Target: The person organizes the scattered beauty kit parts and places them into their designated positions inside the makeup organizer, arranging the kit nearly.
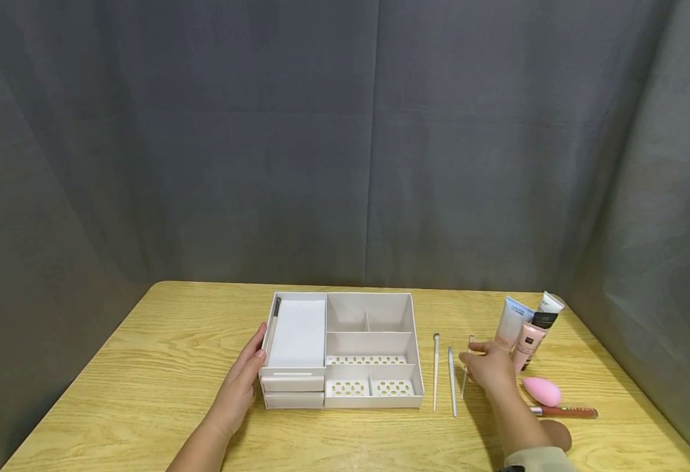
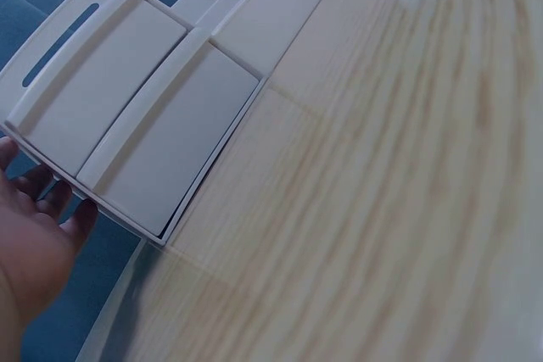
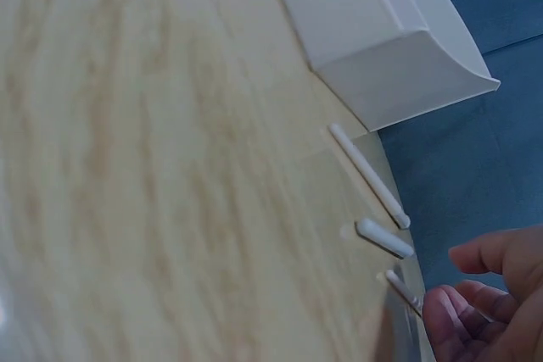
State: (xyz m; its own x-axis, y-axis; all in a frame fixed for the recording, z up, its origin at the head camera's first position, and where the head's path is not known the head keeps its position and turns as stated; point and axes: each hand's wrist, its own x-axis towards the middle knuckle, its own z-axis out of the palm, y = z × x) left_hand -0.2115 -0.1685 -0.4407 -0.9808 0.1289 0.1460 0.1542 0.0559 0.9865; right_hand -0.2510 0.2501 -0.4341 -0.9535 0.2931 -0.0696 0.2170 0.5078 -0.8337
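Organizer (image 1: pixel 368 344): lay flat mid-tabletop (image 1: pixel 144 393), compartments facing up, likely for easy reach into each. Had left hand (image 1: pixel 241 387) along outer left wall, fingers relaxed, fairly straight, touching without a visible grip; probably for steadying. Had right hand (image 1: pixel 492 370) over third brush (image 1: pixel 464 385), fingers bent, thumb and fingertips apart in right wrist view; could not tell whether pinched or merely touched. Saw two more brushes, dark-tipped brush (image 1: pixel 436 373) and gray brush (image 1: pixel 452 381), between organizer and right hand, spaced apart, roughly parallel, presumably for picking singly. Saw fourth brush (image 1: pixel 272 333) lengthwise by left wall inside long left tray, likely suited by length. Noted tubes (image 1: pixel 512 321), pink sponge (image 1: pixel 542 391) and slim red-brown tube (image 1: pixel 569 412) farther right, probably out of the way.
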